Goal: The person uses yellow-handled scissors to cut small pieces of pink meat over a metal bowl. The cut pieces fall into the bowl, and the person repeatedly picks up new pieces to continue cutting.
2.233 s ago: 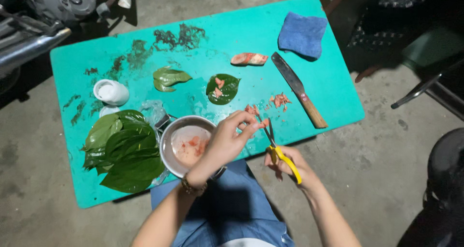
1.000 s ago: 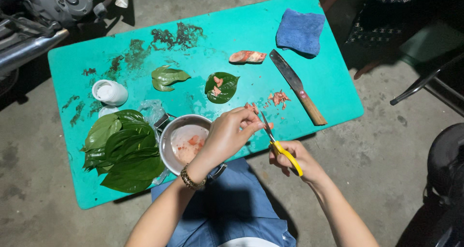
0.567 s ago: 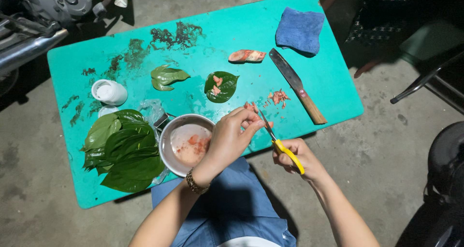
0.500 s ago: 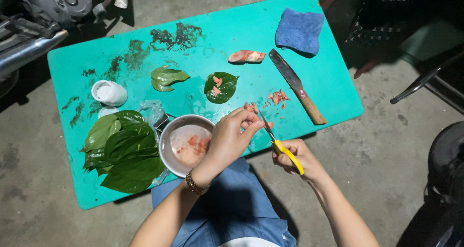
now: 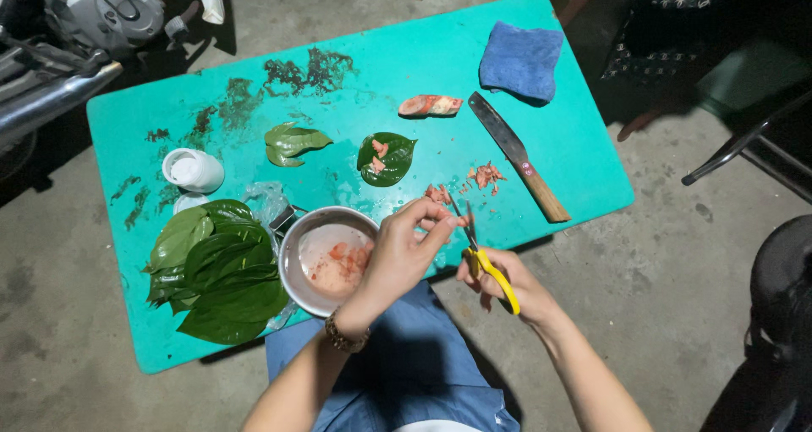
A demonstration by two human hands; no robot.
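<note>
My left hand (image 5: 404, 248) pinches a small pinkish nut piece (image 5: 447, 219) at its fingertips, just right of a metal bowl (image 5: 296, 273) holding pink pieces. My right hand (image 5: 506, 287) grips yellow-handled scissors (image 5: 482, 259), their blades pointing up beside the pinched piece. A green leaf (image 5: 391, 155) with pink bits on it lies on the teal table (image 5: 355, 60) beyond my hands. More pink scraps (image 5: 485, 176) lie near a wooden-handled knife (image 5: 518, 156).
A stack of green leaves (image 5: 213, 267) lies at the table's left front. A small white pot (image 5: 193, 170), a folded leaf (image 5: 291, 141), a larger pink nut chunk (image 5: 430, 105) and a blue cloth (image 5: 521, 60) sit further back. Motorcycle parts (image 5: 85, 18) stand at the far left.
My hands stayed at the table's front edge; the left hand shifted slightly right, away from the bowl, and the scissors remain beside the pinched piece.
</note>
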